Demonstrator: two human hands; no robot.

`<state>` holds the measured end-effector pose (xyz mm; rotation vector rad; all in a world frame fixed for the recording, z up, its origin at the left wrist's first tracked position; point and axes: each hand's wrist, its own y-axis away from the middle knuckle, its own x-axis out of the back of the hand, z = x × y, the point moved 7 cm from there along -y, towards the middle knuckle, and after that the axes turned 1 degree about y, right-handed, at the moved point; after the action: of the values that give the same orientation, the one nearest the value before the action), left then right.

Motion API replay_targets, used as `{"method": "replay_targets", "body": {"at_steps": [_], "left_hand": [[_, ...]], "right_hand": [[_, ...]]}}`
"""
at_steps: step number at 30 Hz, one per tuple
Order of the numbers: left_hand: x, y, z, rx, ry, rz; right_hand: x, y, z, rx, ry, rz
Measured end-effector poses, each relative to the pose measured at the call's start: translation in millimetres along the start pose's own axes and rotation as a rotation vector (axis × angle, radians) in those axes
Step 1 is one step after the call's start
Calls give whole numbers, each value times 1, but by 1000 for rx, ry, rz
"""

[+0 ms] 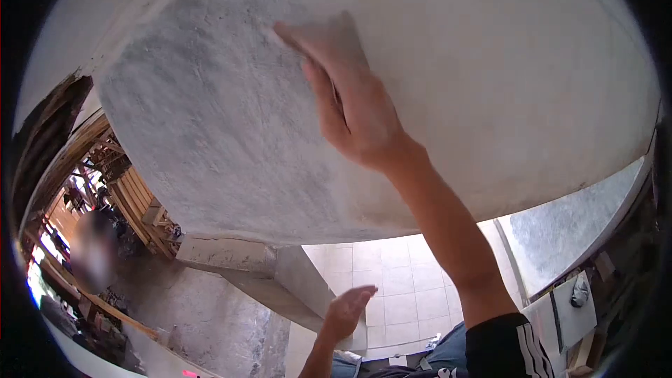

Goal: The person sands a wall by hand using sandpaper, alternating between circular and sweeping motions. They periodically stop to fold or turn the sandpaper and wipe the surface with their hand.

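My right hand (pixel 350 94) reaches up and presses against a large pale plastered surface (pixel 455 112), which has a grey smeared area on its left part. Something dark and flat, perhaps a sheet or pad, shows at the fingertips, but blur and the hand hide most of it. Lower down, my left hand (pixel 348 313) hangs in the air with its fingers together and slightly curled, near a grey concrete pillar (pixel 280 276). It touches nothing that I can see.
Below lies a white tiled floor (pixel 399 287). Wooden planks (pixel 140 203) lean at the left, near a blurred person (pixel 93 252). At the lower right, a white board (pixel 575 308) carries a crumpled item (pixel 580 292). Rough concrete floor (pixel 203 315) spreads lower left.
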<state>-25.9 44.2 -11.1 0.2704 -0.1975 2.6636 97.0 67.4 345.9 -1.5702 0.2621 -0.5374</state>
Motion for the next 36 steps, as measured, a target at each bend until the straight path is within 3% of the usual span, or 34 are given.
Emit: {"method": "replay_targets", "body": {"at_steps": [2, 5, 9, 13, 18, 24, 30, 32, 36], "left_hand": [[13, 0, 77, -178, -35, 71], [30, 16, 160, -556, 18, 155], [20, 27, 225, -915, -237, 159], [12, 0, 272, -1074, -507, 384], [21, -68, 265, -929, -779, 642], [17, -78, 254, -927, -837, 665], [5, -90, 273, -943, -975, 969], [12, -95, 290, -954, -1048, 1035], [9, -95, 298, -936, -1153, 932]], "right_hand": [[-6, 28, -2, 133, 3, 75], [-17, 106, -5, 53, 176, -104], [-18, 84, -2, 125, 130, -167], [-27, 63, -4, 125, 391, -211], [-31, 106, 13, -44, 379, -261], [-7, 145, -5, -37, 170, -415], [32, 186, -11, -138, 132, -183], [45, 203, -11, -325, 164, -126], [65, 270, -1, -681, 98, -34]]}}
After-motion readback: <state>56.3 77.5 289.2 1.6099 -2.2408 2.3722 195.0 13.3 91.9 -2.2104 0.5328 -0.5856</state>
